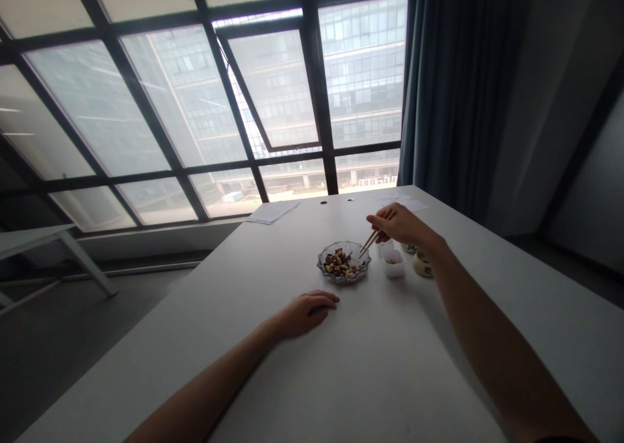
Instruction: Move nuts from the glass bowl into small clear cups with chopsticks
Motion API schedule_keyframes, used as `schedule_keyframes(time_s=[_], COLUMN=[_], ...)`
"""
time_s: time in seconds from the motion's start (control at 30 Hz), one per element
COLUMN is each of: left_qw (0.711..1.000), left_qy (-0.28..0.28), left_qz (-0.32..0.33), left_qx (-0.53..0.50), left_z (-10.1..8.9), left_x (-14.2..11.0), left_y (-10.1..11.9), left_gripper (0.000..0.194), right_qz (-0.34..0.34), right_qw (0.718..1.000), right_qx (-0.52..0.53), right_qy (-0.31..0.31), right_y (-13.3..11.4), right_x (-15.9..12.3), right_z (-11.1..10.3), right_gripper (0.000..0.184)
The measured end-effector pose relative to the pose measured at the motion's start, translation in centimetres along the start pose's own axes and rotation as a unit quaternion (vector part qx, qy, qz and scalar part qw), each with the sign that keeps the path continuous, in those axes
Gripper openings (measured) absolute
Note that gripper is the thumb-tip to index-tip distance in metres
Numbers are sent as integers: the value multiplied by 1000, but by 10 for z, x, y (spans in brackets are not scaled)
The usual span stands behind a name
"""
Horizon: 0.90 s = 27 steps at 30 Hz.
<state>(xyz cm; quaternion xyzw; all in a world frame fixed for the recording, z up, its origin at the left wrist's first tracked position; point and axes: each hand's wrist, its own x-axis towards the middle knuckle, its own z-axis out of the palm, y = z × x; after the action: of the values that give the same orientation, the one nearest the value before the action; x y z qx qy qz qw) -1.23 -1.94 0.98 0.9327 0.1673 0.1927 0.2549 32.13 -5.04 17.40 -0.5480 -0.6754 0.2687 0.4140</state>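
Seen from head height, a long white worktop (302, 378) stretches away toward a tilted grid of dark-framed windows (185, 99), with a person's two bare forearms reaching over it from the near edge. The right hand (400, 223) is raised above the worktop, its fingers closed around a pair of wooden chopsticks (374, 236) that slant down and to the left. The chopstick tips are at the right-hand part of a clear, scallop-edged glass bowl (344, 278); whether they grip anything is too small to tell. The bowl sits near the middle of the worktop and holds a mix of nuts (336, 261) in brown and pale tones — heaped mostly toward its left and front, with the glass showing at the right.

The left hand (305, 313) rests on the worktop just in front of the bowl, apart from it, palm down, fingers loosely together and holding nothing visible.

Just right of the bowl stands a small translucent square cup (394, 265) with a few brownish bits inside, and another clear container (385, 248) is partly hidden behind it. Farther right, beside the right wrist, are two cream-coloured round pots (423, 265) with dark markings — both partly covered by the arm. White papers (273, 212) lie at the far left corner, and a blue-grey curtain (453, 92) hangs at right.
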Motion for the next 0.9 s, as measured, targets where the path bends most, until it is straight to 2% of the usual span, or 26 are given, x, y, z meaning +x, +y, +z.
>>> schedule_keyframes(time_s=[0.2, 0.43, 0.57, 0.7, 0.8, 0.9], left_qw=[1000, 1000, 1000, 1000, 1000, 1000], left_qy=[-3, -4, -4, -1, 0, 2], left_qz=[-1, -1, -3, -3, -3, -4], left_qx=[0, -2, -2, -1, -1, 0], left_z=[1, 2, 3, 5, 5, 4], left_x=[5, 11, 11, 9, 7, 6], left_y=[6, 10, 7, -2, -9, -13], left_gripper=[27, 28, 27, 27, 27, 27], right_qz=[19, 24, 14, 11, 30, 56], right_qw=[999, 998, 1000, 999, 997, 995], right_qx=[14, 5, 8, 11, -23, -48], right_qy=[-46, -51, -22, 29, 65, 73], right_y=[17, 20, 18, 17, 19, 19], right_x=[14, 14, 12, 5, 0, -4], right_z=[25, 28, 17, -7, -25, -33], right_gripper=[40, 39, 40, 39, 40, 41])
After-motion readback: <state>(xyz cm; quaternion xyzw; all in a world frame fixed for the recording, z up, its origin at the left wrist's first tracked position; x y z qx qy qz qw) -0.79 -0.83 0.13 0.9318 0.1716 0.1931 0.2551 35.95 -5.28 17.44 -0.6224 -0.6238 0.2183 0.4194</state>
